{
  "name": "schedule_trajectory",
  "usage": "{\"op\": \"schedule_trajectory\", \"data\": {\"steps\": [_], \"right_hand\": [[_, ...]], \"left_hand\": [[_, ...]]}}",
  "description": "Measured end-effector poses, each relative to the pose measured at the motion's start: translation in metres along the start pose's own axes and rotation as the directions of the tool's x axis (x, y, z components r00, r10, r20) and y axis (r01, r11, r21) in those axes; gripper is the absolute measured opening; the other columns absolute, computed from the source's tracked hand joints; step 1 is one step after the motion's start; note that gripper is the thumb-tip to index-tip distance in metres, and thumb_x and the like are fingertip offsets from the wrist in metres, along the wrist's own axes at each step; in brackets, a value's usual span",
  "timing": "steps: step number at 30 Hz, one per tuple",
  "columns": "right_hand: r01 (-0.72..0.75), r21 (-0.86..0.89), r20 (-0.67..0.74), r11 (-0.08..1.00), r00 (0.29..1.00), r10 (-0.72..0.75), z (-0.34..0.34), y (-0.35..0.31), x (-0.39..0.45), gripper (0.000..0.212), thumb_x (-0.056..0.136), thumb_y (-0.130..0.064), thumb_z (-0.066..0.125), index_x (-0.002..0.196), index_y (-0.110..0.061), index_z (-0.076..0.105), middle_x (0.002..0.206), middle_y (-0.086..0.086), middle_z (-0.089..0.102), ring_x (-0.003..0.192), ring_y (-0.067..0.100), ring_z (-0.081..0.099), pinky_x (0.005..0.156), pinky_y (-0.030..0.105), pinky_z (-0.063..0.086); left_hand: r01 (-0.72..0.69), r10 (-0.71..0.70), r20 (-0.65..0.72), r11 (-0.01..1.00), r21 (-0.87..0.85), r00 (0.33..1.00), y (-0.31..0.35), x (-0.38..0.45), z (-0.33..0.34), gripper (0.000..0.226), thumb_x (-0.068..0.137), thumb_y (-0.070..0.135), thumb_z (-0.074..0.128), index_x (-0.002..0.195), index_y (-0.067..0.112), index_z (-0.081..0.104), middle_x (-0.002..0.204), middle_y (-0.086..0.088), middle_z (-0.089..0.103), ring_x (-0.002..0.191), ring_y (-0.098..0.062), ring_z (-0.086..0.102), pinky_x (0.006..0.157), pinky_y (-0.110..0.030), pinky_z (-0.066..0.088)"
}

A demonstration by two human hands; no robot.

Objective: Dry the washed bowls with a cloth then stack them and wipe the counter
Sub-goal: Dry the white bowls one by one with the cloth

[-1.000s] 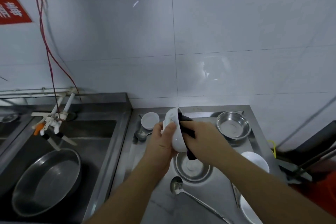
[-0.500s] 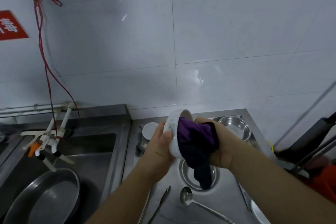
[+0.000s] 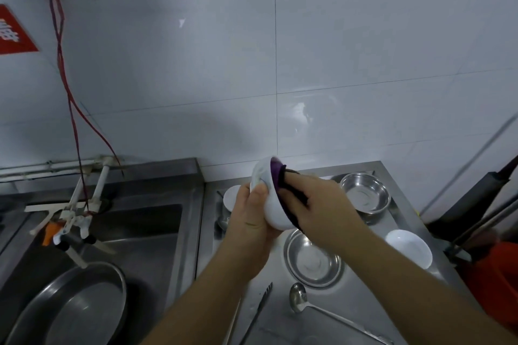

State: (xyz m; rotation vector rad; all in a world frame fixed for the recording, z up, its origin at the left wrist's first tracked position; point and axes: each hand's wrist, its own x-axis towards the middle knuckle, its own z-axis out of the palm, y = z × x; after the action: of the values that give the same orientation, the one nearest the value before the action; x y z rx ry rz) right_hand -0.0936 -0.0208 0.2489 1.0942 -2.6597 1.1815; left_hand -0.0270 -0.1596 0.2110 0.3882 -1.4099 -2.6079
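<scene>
Right hand (image 3: 316, 206) has pushed the cloth (image 3: 277, 176) back inside the bowl (image 3: 270, 204), left hand (image 3: 251, 221) gripping it tilted above the worktop's (image 3: 283, 314) middle, so drying continues.

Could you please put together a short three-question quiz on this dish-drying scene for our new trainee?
1. True or false: the left hand holds the white bowl from outside while the right hand presses the purple cloth into it.
2. What lies on the counter just left of the steel ladle? A) tongs B) a knife C) a sponge
3. Fill in: directly below the held bowl sits a shallow ____ bowl.

Key: 1 true; 2 A, the tongs; 3 steel.
</scene>
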Motion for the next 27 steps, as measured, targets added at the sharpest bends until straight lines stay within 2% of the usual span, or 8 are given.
{"op": "schedule_trajectory", "data": {"steps": [4,8,12,15,17,22,25,27], "right_hand": [[-0.147,-0.068,0.202,0.987,0.967,0.158,-0.010,-0.008,0.016,0.021,0.100,-0.029,0.053,0.082,-0.021,0.061,0.072,-0.001,0.068,0.067,0.017,0.065,0.066,0.038,0.055],[-0.412,0.146,0.352,0.899,0.871,0.342,-0.019,-0.008,0.026,0.028,0.089,-0.028,0.057,0.090,-0.004,0.070,0.093,0.023,0.071,0.073,0.028,0.062,0.073,0.042,0.053],[-0.645,0.637,0.485,0.422,0.761,0.432,-0.013,0.001,0.013,0.023,0.095,-0.014,0.064,0.101,0.002,0.078,0.104,0.028,0.074,0.093,0.032,0.070,0.097,0.050,0.055],[-0.633,0.762,0.529,0.134,0.729,0.434,-0.003,0.005,0.005,0.032,0.093,-0.013,0.065,0.116,0.007,0.075,0.115,0.027,0.072,0.103,0.038,0.068,0.108,0.053,0.051],[-0.577,0.817,0.512,0.008,0.730,0.452,0.004,0.004,0.004,0.034,0.099,-0.013,0.060,0.125,0.006,0.072,0.120,0.027,0.072,0.103,0.037,0.069,0.100,0.049,0.058],[-0.591,0.806,0.519,-0.035,0.676,0.523,0.012,-0.002,0.003,0.043,0.108,-0.033,0.052,0.123,0.000,0.075,0.124,0.028,0.074,0.116,0.045,0.071,0.099,0.051,0.060],[-0.615,0.783,0.571,-0.098,0.646,0.506,0.010,0.002,0.004,0.070,0.104,-0.064,0.050,0.117,-0.001,0.079,0.118,0.023,0.077,0.107,0.038,0.077,0.084,0.045,0.066],[-0.617,0.780,0.574,-0.111,0.632,0.520,0.012,0.006,0.003,0.064,0.100,-0.060,0.061,0.123,-0.001,0.075,0.117,0.021,0.078,0.107,0.037,0.077,0.087,0.045,0.065]], "left_hand": [[-0.008,0.011,-0.055,0.998,0.056,0.998,-0.004,0.001,-0.004,0.117,0.063,0.075,0.086,0.145,0.002,0.047,0.137,-0.032,0.062,0.125,-0.048,0.065,0.096,-0.058,0.059],[-0.055,0.065,-0.071,0.988,0.142,0.995,-0.006,0.005,-0.006,0.108,0.060,0.077,0.087,0.137,0.011,0.051,0.124,-0.018,0.072,0.112,-0.038,0.072,0.089,-0.051,0.062],[-0.063,0.080,-0.079,0.976,0.207,0.994,-0.008,0.006,-0.015,0.097,0.062,0.076,0.086,0.136,0.022,0.053,0.120,-0.007,0.074,0.111,-0.035,0.073,0.090,-0.052,0.062],[-0.056,0.079,-0.081,0.965,0.256,0.994,-0.012,0.006,-0.019,0.078,0.071,0.065,0.081,0.132,0.026,0.054,0.115,-0.002,0.075,0.111,-0.035,0.072,0.090,-0.052,0.063],[-0.040,0.067,-0.093,0.963,0.266,0.993,-0.015,0.004,-0.016,0.070,0.071,0.060,0.076,0.129,0.027,0.054,0.112,-0.001,0.075,0.107,-0.031,0.074,0.084,-0.048,0.065],[-0.102,0.132,-0.042,0.902,0.420,0.990,-0.023,0.000,-0.018,0.070,0.071,0.056,0.080,0.131,0.034,0.051,0.125,-0.004,0.068,0.109,-0.026,0.073,0.079,-0.037,0.065],[-0.146,0.152,0.043,0.778,0.612,0.987,-0.024,-0.002,-0.022,0.079,0.070,0.057,0.081,0.137,0.040,0.042,0.134,0.004,0.056,0.118,-0.023,0.065,0.086,-0.040,0.066],[-0.152,0.143,0.072,0.696,0.702,0.987,-0.023,0.000,-0.022,0.082,0.069,0.060,0.082,0.137,0.048,0.038,0.133,0.013,0.052,0.118,-0.017,0.062,0.087,-0.033,0.065]]}}
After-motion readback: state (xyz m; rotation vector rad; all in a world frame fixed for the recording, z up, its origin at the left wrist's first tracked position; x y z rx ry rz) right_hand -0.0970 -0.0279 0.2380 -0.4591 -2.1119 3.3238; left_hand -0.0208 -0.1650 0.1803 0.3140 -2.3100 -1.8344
